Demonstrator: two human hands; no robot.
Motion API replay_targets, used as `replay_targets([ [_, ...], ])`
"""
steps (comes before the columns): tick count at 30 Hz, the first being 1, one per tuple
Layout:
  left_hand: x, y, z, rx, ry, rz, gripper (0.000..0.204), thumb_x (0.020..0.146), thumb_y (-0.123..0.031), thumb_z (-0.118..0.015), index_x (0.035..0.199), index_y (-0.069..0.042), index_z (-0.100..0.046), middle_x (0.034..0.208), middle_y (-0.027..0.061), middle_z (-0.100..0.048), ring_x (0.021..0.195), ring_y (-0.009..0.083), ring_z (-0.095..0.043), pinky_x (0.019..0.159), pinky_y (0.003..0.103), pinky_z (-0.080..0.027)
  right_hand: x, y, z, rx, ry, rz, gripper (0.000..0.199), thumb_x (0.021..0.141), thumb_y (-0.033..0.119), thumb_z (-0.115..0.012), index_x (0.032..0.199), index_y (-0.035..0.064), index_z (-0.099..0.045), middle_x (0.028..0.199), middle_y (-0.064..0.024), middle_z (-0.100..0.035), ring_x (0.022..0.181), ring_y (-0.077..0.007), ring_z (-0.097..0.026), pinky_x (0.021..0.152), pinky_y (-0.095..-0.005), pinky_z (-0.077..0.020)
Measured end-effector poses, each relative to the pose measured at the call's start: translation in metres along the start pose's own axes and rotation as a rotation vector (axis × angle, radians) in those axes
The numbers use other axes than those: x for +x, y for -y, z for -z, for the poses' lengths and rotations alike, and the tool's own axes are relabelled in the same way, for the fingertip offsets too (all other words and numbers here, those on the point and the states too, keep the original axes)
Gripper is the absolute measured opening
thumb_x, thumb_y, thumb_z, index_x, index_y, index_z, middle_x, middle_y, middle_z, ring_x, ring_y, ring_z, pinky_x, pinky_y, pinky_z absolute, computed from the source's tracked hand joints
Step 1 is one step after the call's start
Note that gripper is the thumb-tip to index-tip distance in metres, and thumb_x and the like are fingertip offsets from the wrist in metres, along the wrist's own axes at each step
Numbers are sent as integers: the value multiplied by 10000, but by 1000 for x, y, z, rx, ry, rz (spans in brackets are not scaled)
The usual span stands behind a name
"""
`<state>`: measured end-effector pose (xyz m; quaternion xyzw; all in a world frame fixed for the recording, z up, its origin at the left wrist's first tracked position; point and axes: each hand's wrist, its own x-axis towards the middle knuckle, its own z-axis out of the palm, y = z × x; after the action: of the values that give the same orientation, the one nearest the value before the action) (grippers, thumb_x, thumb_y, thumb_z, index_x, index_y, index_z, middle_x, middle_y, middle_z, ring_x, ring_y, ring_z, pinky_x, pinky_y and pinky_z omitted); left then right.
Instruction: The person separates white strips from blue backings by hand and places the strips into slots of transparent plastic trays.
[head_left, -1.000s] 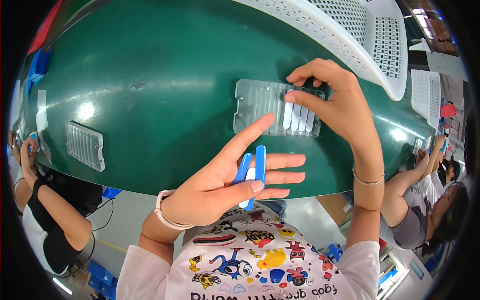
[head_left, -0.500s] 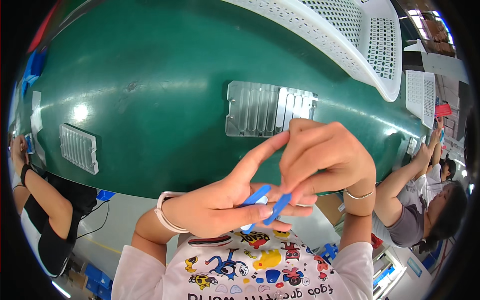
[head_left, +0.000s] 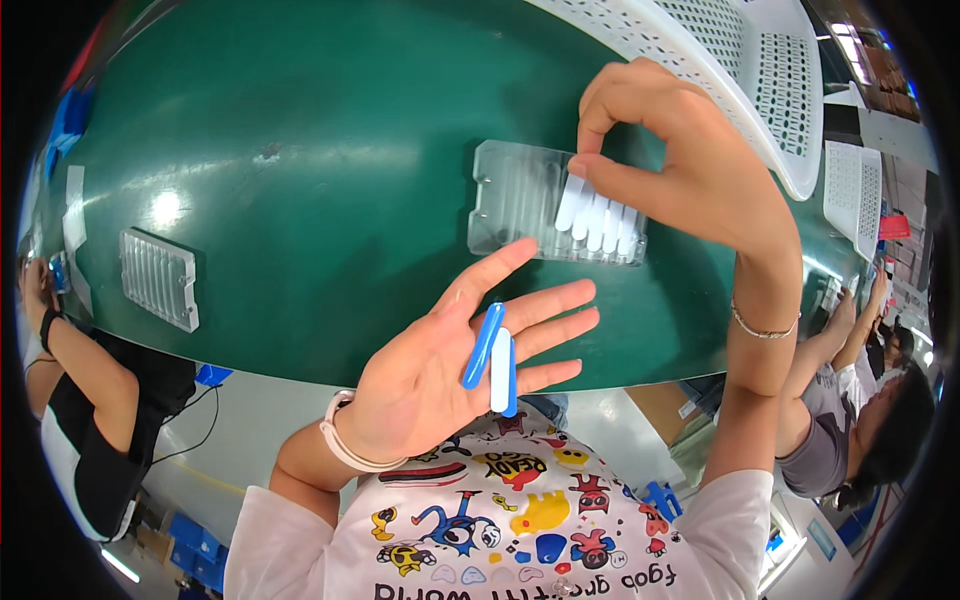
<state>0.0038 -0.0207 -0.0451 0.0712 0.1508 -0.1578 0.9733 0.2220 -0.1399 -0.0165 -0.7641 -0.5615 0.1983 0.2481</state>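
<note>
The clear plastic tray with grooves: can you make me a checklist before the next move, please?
1. Every groove of the clear plastic tray filled: not ok, the left ones show bare plastic.
2. Right hand with its grip on the tray's leftmost slim white strip: ok, at its upper end.
3. That strip fully in its groove: cannot tell, the pinched end is covered.
4. Left hand bearing slim blue strips and another white one: ok, palm open.
</note>
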Motion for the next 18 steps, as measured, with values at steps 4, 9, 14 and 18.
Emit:
replay_targets([
  [4, -2, -7, -1, 10, 54, -24, 739, 934, -367, -431, 1499, -124, -22, 1490, 336, -57, 1402, 449, -100, 1101, 563, -193, 4, -8, -7, -6, 2, -46, 150, 725, 112, -692, 751, 13, -581, 783, -89, -592, 793, -260, -555, 731, -356, -450],
  [9, -1, -11, 4, -42, 140, -4, 814, 900, -366, -483, 1501, -150, 21, 1491, 343, -14, 1402, 468, -58, 1100, 576, -167, -2, 0, -11, 113, 17, -188, 198, 693, 26, -726, 808, 28, -565, 797, -32, -552, 774, -166, -513, 713, -286, -427],
  [14, -1, -11, 7, -60, 168, 6, 829, 893, -375, -486, 1501, -154, 32, 1487, 352, -8, 1397, 482, -48, 1097, 584, -157, -7, 8, -18, 143, -37, -231, 198, 705, 40, -724, 829, 30, -570, 785, -18, -564, 763, -152, -493, 713, -274, -424],
  [18, 0, -7, 7, -50, 167, 38, 837, 894, -399, -489, 1501, -152, 32, 1486, 354, -6, 1396, 483, -55, 1098, 581, -157, -6, 7, -14, 161, -1, -322, 225, 734, 135, -712, 880, 8, -597, 848, -71, -634, 774, -223, -546, 706, -322, -463],
])
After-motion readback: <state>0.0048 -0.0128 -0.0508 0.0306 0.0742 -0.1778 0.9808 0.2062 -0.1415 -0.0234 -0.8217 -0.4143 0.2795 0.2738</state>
